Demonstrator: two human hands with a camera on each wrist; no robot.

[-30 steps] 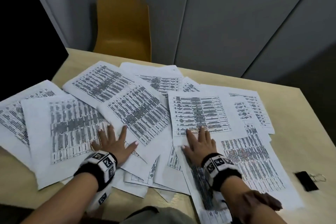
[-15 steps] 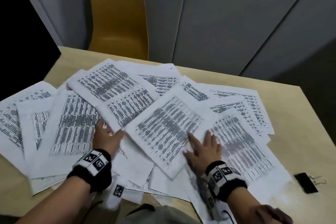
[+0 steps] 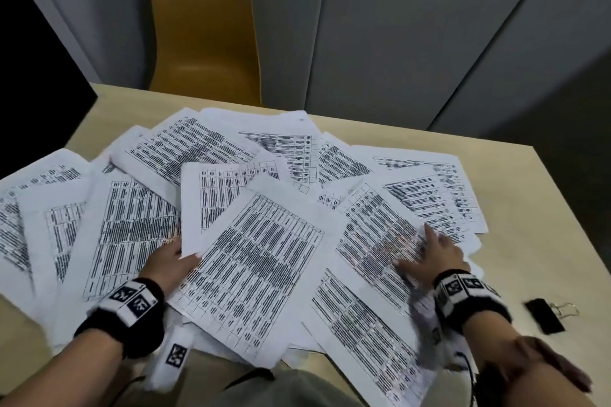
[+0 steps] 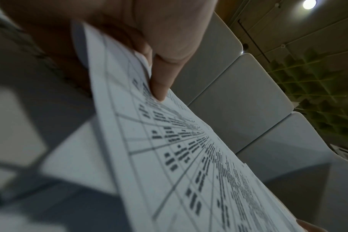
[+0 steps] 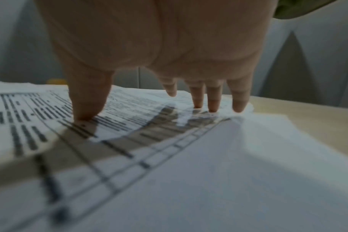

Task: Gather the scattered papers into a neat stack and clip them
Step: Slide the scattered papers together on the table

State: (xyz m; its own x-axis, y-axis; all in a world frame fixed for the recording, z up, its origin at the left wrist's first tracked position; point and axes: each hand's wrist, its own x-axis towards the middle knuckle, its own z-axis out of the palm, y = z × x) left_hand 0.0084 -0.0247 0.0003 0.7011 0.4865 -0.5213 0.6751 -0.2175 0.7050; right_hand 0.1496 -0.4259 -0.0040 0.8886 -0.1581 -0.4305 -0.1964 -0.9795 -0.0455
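Note:
Several printed papers (image 3: 251, 261) lie fanned and overlapping across the wooden table (image 3: 535, 208). My left hand (image 3: 172, 261) sits at the lower left of the pile, its fingers tucked under a sheet whose corner lies over them. In the left wrist view the thumb (image 4: 165, 75) pinches a sheet (image 4: 189, 157) from above. My right hand (image 3: 429, 254) lies on the sheets at the right, fingers spread and straight; in the right wrist view its fingertips (image 5: 213, 103) press down on a sheet (image 5: 129, 125). A black binder clip (image 3: 545, 315) lies on bare table, right of my right wrist.
A yellow chair (image 3: 205, 43) stands behind the table's far edge, before grey wall panels. A dark object (image 3: 33, 92) rises at the far left. Bare wood shows along the table's right side and far edge.
Both hands have swept sheets toward the middle, so the pile overlaps more. The left hand went from lying flat on paper to slipping under a sheet. The right hand moved right.

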